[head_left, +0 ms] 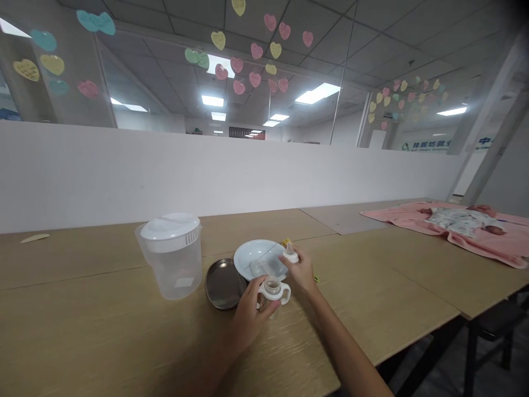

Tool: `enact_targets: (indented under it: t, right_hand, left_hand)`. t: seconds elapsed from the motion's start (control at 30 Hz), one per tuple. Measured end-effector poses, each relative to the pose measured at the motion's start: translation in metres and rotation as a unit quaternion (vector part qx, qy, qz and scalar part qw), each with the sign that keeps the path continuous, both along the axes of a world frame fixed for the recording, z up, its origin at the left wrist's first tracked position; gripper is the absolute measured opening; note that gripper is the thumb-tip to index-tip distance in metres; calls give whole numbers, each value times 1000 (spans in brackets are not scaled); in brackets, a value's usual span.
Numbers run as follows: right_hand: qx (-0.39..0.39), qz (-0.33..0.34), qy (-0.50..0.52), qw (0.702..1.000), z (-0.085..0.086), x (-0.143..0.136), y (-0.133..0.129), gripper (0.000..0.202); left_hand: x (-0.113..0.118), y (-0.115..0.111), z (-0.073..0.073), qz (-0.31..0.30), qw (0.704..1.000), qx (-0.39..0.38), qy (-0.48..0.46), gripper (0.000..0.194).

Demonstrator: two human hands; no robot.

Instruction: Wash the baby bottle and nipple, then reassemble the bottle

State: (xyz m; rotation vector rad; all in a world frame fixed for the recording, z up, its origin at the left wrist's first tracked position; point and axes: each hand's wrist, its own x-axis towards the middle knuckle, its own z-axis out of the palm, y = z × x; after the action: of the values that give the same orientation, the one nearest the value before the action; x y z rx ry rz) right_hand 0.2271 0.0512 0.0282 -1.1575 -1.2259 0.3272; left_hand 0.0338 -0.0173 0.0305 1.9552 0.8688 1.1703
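My left hand [250,312] is wrapped round a clear baby bottle [271,285] with white side handles; its mouth is uncovered. In my right hand [303,270] is a bottle nipple [290,252] set in a white collar, held apart from the bottle, up and to its right. Just beyond both hands stands a white bowl [248,255] with a clear plastic piece [260,268] in it. A metal tray [223,282] lies left of the bowl, close to my left hand. Something small and yellow [285,242] shows behind my right hand.
A clear plastic bucket [176,270] with a white lid stands left of the tray. At the far right, a baby-like figure in patterned clothes [454,220] lies on a pink towel [512,251]. Behind the wooden table [103,336] runs a white wall [248,171]. A dark stool [491,325] stands at right.
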Motion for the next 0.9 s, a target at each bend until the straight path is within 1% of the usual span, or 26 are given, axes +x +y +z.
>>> enact_targets:
  t: [0.1, 0.2, 0.33, 0.43, 0.6, 0.73, 0.8, 0.9]
  right_hand:
    - [-44, -37, -74, 996, 4, -2, -6, 34]
    - [-50, -55, -112, 991, 6, -4, -9, 34]
    - [-53, -81, -120, 988, 5, -3, -9, 36]
    - [-56, -86, -124, 987, 2, -2, -7, 39]
    - [-65, -93, -173, 978, 1, -3, -7, 35]
    - [-65, -134, -194, 970, 1, -2, -7, 32]
    - [-64, -157, -188, 967, 0, 0, -7, 32]
    - [-54, -171, -177, 968, -3, 2, -4, 32]
  left_hand:
    - [0, 1, -1, 1, 1000, 4, 1, 42]
    - [0, 1, -2, -2, 1000, 5, 0, 42]
    - [1, 0, -2, -4, 1000, 9, -1, 42]
    - [0, 0, -3, 2, 1000, 12, 4, 44]
    - [0, -1, -2, 0, 1000, 4, 8, 44]
    - [0, -2, 0, 0, 1000, 6, 5, 43]
    - [0, -3, 1, -3, 1000, 5, 8, 43]
    - [0, -3, 1, -8, 1000, 1, 6, 43]
